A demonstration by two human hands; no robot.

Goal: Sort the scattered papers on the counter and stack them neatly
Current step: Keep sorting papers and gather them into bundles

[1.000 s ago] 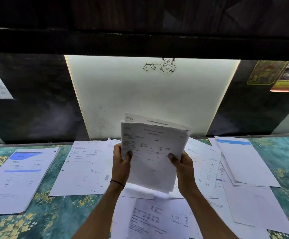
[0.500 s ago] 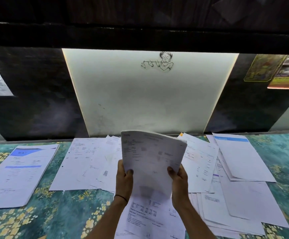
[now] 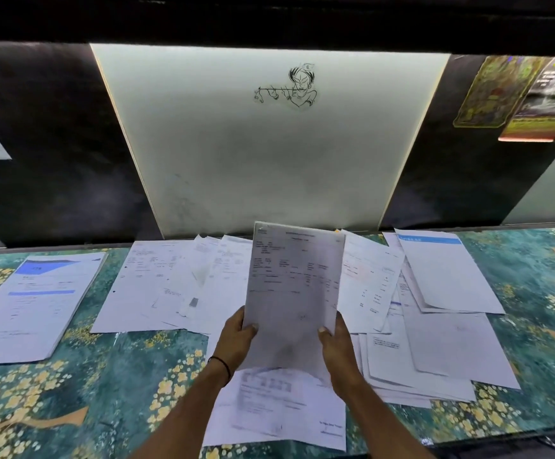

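Observation:
Both my hands hold a small stack of printed sheets (image 3: 294, 286) upright above the counter, its edges lined up. My left hand (image 3: 234, 339) grips the stack's lower left edge with the thumb on the front. My right hand (image 3: 335, 342) grips the lower right edge the same way. Below the stack a printed sheet (image 3: 279, 405) lies flat at the counter's front. Loose sheets (image 3: 157, 286) overlap to the left and an untidy pile (image 3: 435, 342) spreads to the right. A sheet with a blue header (image 3: 34, 303) lies apart at the far left.
The counter (image 3: 104, 376) has a teal covering with yellow flowers. A lit white panel (image 3: 269, 154) with a small line drawing rises behind it, flanked by dark walls. Posters (image 3: 514, 94) hang at the upper right. The counter's front edge runs along the bottom right.
The held stack has come down from in front of the white panel toward the counter, and its sheets now sit squared together instead of offset.

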